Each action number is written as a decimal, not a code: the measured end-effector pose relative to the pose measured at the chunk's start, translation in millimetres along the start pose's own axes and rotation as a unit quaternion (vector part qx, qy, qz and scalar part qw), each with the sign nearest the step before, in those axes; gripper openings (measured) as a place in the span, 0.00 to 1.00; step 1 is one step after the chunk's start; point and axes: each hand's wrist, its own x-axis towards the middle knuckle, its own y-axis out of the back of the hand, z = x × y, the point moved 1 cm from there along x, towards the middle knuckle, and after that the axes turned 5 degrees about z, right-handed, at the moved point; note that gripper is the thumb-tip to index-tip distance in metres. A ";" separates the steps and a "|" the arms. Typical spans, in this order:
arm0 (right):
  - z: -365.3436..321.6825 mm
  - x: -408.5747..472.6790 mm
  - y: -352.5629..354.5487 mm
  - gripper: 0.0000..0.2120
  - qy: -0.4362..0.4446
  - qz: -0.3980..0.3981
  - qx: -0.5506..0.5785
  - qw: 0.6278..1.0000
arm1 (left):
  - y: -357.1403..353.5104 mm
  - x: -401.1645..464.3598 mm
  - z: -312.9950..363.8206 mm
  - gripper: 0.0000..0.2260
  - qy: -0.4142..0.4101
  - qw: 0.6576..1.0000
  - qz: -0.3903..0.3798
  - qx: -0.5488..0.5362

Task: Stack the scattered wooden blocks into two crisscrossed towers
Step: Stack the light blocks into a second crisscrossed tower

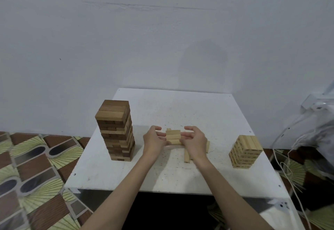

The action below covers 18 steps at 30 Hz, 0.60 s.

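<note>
Blocks: small bundle [173, 136] in the table's [198, 110] middle.
Hands: left hand [153, 140] and right hand [194, 142] squeeze its two ends.
Towers: tall tower [115, 130] near left edge, short tower [244, 151] near right edge.
Danger: loose squeeze could spill blocks.

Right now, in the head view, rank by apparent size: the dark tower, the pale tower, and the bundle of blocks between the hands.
1. Dark tower, clearly the tallest.
2. Pale tower, about half that height.
3. Bundle of blocks, held by the left hand and right hand, smallest.
</note>
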 end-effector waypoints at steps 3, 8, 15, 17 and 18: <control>-20.2 7.5 28.4 0.19 0.012 0.010 0.024 1.000 | -6.5 -10.3 29.8 0.26 -0.033 0.998 -0.003 -0.044; -41.3 17.7 89.3 0.20 0.027 0.033 0.044 0.998 | -33.4 -32.3 74.6 0.25 -0.074 0.993 -0.028 -0.086; -30.2 24.0 176.3 0.19 -0.010 0.063 0.057 0.996 | -97.3 -66.9 102.3 0.27 -0.095 0.986 -0.099 -0.096; -23.0 23.3 194.0 0.20 -0.023 0.062 0.056 0.996 | -113.6 -75.0 103.6 0.27 -0.090 0.985 -0.115 -0.090; -18.8 22.9 203.2 0.19 -0.026 0.062 0.048 0.997 | -122.8 -79.4 104.1 0.27 -0.086 0.985 -0.123 -0.086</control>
